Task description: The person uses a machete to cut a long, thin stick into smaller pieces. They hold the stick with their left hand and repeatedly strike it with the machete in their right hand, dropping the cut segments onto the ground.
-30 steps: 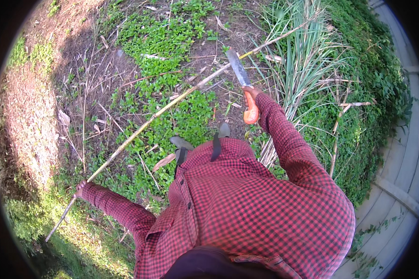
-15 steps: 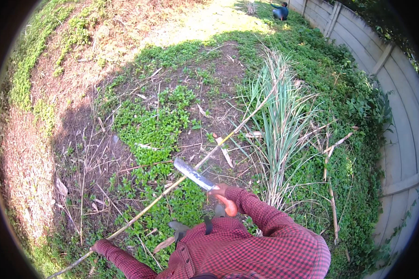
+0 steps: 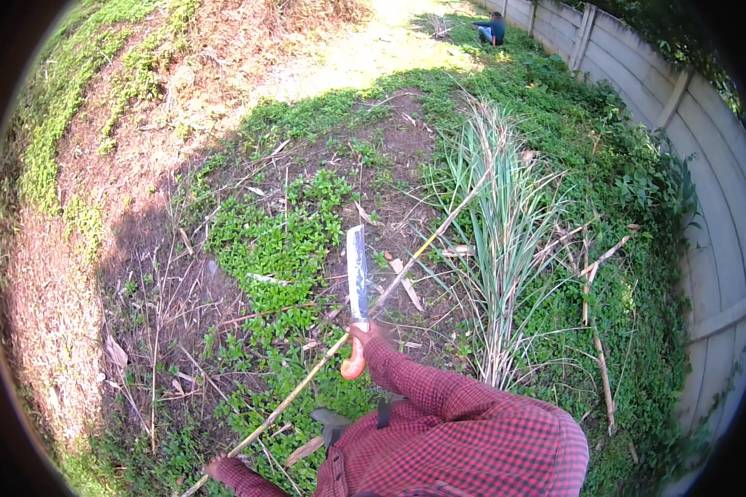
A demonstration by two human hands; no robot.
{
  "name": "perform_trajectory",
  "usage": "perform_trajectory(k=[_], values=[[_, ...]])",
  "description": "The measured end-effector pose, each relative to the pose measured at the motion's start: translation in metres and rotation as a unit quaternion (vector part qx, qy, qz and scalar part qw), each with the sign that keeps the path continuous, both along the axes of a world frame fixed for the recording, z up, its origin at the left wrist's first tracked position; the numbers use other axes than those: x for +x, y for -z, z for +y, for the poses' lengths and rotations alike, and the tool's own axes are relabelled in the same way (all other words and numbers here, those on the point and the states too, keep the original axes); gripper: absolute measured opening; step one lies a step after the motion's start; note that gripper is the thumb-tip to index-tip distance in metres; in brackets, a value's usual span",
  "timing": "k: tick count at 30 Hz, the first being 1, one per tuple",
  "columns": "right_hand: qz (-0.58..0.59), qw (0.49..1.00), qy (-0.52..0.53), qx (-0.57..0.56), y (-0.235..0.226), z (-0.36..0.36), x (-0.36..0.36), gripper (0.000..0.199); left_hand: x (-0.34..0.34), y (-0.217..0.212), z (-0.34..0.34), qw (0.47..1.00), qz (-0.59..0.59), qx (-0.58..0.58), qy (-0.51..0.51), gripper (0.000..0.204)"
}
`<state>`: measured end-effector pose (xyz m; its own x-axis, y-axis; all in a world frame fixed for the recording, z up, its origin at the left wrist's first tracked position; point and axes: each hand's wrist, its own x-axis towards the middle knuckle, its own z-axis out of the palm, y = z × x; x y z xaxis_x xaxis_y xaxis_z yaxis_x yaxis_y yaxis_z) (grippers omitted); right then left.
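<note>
My right hand [image 3: 363, 330] is closed round the orange handle of a machete [image 3: 357, 273], whose broad, smudged metal blade points away from me. Behind that hand runs a long yellowish cane stalk [image 3: 294, 393], slanting from the lower left up to the right. My left hand [image 3: 216, 466] grips the stalk near its lower end. The stalk's far end reaches a heap of long green and dry leaves [image 3: 499, 240] on the right. Whether my right hand also touches the stalk, I cannot tell.
Low leafy plants [image 3: 282, 224] and dry stalks cover the ground. A broken dry stalk [image 3: 603, 364] lies right of the leaf heap. Along the right side stands a grey panel fence [image 3: 704, 207]. Far off, a person [image 3: 492, 30] sits or crouches near it.
The machete has swung from pointing up-left to pointing straight away, and my right hand has moved left. My left hand has shifted right and nearer, still on the stalk.
</note>
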<state>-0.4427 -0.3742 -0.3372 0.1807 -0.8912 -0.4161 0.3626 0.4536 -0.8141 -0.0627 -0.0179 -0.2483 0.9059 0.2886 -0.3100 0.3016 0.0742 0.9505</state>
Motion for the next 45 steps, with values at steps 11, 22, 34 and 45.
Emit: perform_trajectory(k=[11,22,34,45], values=[[0.079,0.997,-0.003,0.002,-0.037,-0.031,0.023,0.029,-0.09,-0.058,-0.002,0.942,-0.089,-0.19,0.261,0.047],[0.118,0.992,-0.013,0.034,-0.033,-0.043,0.027,0.027,-0.067,-0.061,-0.011,0.966,-0.044,0.021,0.252,0.029],[0.154,0.988,-0.032,-0.004,-0.046,-0.036,0.008,0.029,-0.045,-0.091,0.041,0.523,-0.326,0.728,0.301,0.035],[0.167,0.984,-0.032,-0.058,-0.066,-0.006,-0.012,0.029,-0.058,-0.012,0.121,0.29,-0.383,0.751,0.453,0.054]])
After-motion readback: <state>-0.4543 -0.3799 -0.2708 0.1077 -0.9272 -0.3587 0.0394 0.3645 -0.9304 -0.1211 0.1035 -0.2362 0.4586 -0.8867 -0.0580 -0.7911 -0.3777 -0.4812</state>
